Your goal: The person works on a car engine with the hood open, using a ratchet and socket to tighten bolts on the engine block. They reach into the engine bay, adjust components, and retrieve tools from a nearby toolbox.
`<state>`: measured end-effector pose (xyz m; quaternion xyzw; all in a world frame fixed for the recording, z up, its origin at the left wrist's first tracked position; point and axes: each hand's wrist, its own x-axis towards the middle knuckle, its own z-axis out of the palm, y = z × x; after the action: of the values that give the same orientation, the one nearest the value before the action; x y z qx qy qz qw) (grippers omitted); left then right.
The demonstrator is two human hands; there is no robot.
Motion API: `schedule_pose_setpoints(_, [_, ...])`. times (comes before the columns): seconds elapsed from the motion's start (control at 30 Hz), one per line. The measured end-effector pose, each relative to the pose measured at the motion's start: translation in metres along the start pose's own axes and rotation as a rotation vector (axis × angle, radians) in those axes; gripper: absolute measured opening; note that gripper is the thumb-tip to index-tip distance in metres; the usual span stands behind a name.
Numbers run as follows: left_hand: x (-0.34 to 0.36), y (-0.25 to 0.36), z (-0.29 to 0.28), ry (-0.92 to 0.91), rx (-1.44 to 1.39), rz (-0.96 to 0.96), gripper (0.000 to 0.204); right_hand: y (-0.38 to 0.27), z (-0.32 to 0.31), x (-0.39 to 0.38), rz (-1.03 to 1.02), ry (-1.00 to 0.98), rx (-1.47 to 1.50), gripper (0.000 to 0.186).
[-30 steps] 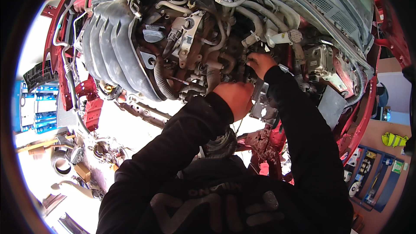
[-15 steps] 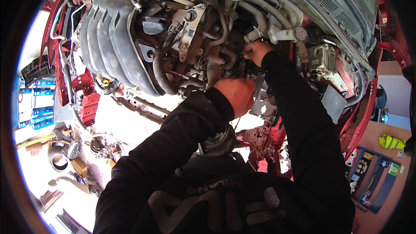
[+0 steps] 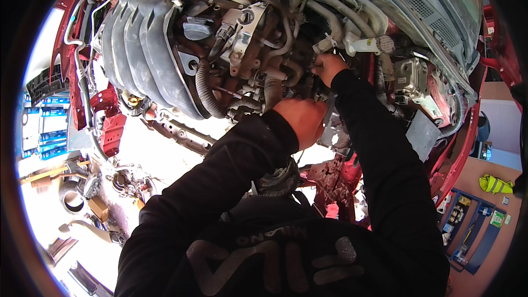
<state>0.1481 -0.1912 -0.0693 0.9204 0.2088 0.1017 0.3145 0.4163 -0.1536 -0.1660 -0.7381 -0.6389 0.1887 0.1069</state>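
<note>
Reaches in black sleeves (image 3: 223, 168) over a car's exposed engine (image 3: 240, 47), between a grey ribbed cover (image 3: 149, 55) at left and a red body panel (image 3: 465, 135) at right. Curls the left hand (image 3: 301, 121) loosely near a ribbed hose (image 3: 272, 92) and a grey metal plate (image 3: 337, 126). Bends the right hand (image 3: 330, 69) farther in, just beside a pale hose end (image 3: 324, 45). Cannot tell the fingers (image 3: 318, 69) of either hand as apart or clamped, with tips lost in shadow or behind knuckles.
</note>
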Motion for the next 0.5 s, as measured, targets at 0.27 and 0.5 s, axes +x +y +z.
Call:
schedule_pose_setpoints(0.27, [0.0, 0.001, 0.0, -0.03, 0.035, 0.033, 0.024, 0.014, 0.003, 0.008, -0.099, -0.052, -0.021, 0.019])
schedule_pose_setpoints(0.5, [0.0, 0.001, 0.0, -0.063, 0.032, 0.019, 0.025, 0.0, 0.0, 0.0, -0.172, -0.024, -0.164, 0.018])
